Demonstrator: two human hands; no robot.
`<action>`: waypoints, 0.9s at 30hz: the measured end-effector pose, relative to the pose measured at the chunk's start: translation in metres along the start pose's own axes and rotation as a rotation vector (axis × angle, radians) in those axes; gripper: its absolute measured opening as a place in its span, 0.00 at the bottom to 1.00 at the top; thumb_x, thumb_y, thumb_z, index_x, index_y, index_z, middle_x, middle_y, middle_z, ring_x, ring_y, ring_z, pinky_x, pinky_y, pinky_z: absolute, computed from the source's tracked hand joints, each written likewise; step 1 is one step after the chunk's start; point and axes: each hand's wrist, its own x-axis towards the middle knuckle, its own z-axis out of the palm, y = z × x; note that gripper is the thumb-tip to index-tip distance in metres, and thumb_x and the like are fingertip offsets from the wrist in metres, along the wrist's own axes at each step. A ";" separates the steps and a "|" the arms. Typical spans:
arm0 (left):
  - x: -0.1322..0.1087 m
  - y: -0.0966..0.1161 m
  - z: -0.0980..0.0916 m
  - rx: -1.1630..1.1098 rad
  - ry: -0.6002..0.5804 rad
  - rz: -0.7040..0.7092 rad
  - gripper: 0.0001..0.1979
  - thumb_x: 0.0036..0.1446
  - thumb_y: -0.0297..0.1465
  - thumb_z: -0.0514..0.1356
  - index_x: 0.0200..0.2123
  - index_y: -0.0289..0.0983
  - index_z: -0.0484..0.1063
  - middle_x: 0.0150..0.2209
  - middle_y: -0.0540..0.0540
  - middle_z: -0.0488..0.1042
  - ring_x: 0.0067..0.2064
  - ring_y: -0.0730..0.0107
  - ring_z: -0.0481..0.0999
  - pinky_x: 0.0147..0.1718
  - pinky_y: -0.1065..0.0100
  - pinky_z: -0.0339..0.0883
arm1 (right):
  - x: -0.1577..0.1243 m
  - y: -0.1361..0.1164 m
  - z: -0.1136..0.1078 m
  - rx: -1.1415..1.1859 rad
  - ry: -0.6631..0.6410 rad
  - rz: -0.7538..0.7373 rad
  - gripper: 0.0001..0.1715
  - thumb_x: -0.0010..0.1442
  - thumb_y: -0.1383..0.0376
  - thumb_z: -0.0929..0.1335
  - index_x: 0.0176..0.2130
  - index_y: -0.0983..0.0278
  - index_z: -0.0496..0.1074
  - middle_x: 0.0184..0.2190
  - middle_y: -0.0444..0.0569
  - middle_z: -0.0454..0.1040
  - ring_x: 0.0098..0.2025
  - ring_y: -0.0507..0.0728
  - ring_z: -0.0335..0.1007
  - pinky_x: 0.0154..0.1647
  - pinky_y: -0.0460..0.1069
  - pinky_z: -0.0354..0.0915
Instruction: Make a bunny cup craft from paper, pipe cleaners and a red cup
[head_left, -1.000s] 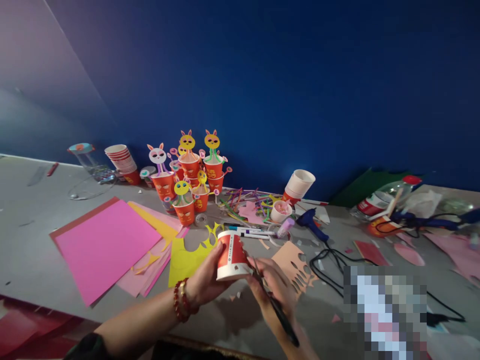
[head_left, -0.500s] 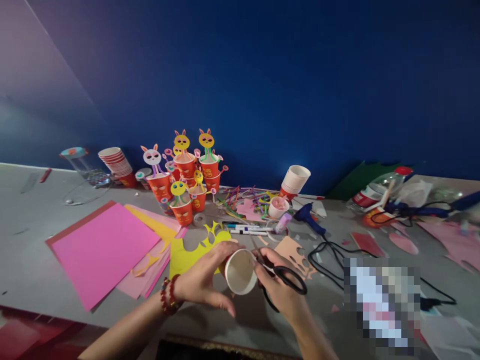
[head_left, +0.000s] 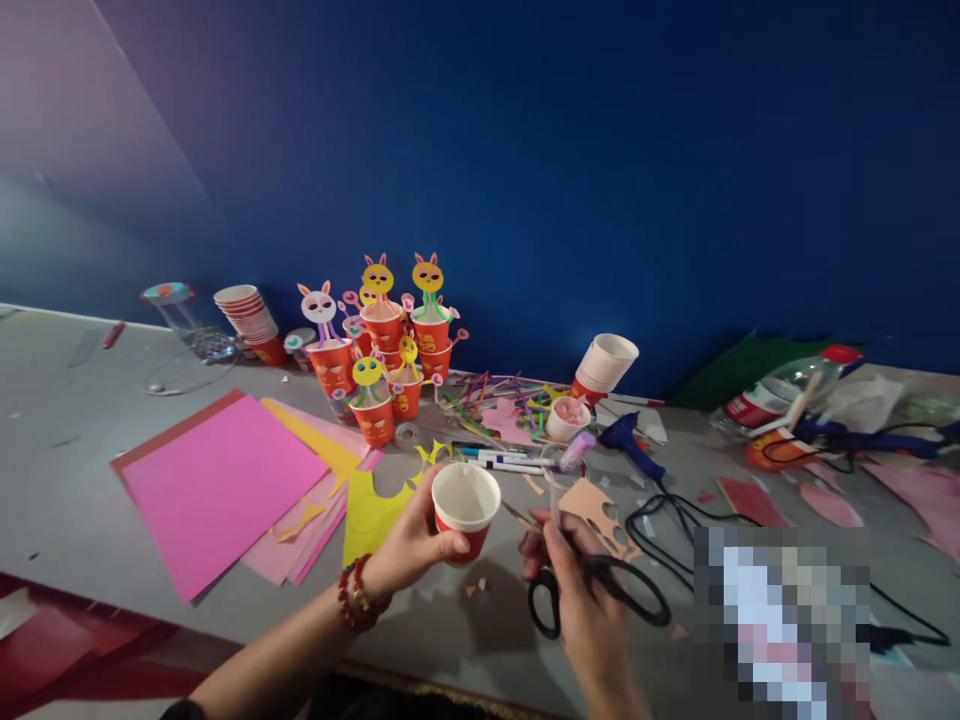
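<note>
Wrapped around a red paper cup point(head_left: 466, 498) with a white inside, my left hand point(head_left: 401, 555) keeps it above the table, mouth tipped toward me. A beaded bracelet circles that wrist. In my right hand point(head_left: 581, 600) are black-handled scissors point(head_left: 637, 590), their blades pointing left toward the cup without touching it. A thin whitish strip point(head_left: 554, 498) stands up between the thumb and fingers of that hand; its kind is unclear. Small paper scraps point(head_left: 482, 584) lie on the table beneath the cup. Yellow cut paper point(head_left: 367, 515) sits behind my left hand.
Decorated rabbit-faced cups point(head_left: 371, 412) stand at the back. Pink sheets point(head_left: 225, 490) lie on the left. Markers point(head_left: 510, 460), a blue glue gun point(head_left: 634, 445) and its black cord point(head_left: 667, 530) are behind my right hand. A bottle point(head_left: 787, 390) leans at the far right.
The cup has swung upright from a sideways tilt, my left fingers now closed around it. My right hand, with the scissors, has moved away to the right.
</note>
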 end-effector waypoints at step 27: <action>0.000 -0.022 -0.003 -0.230 -0.028 -0.098 0.34 0.55 0.36 0.67 0.63 0.43 0.60 0.55 0.41 0.72 0.55 0.51 0.70 0.56 0.55 0.61 | -0.013 -0.003 0.006 -0.135 -0.079 -0.002 0.14 0.62 0.54 0.70 0.38 0.61 0.76 0.29 0.46 0.81 0.22 0.53 0.75 0.26 0.45 0.72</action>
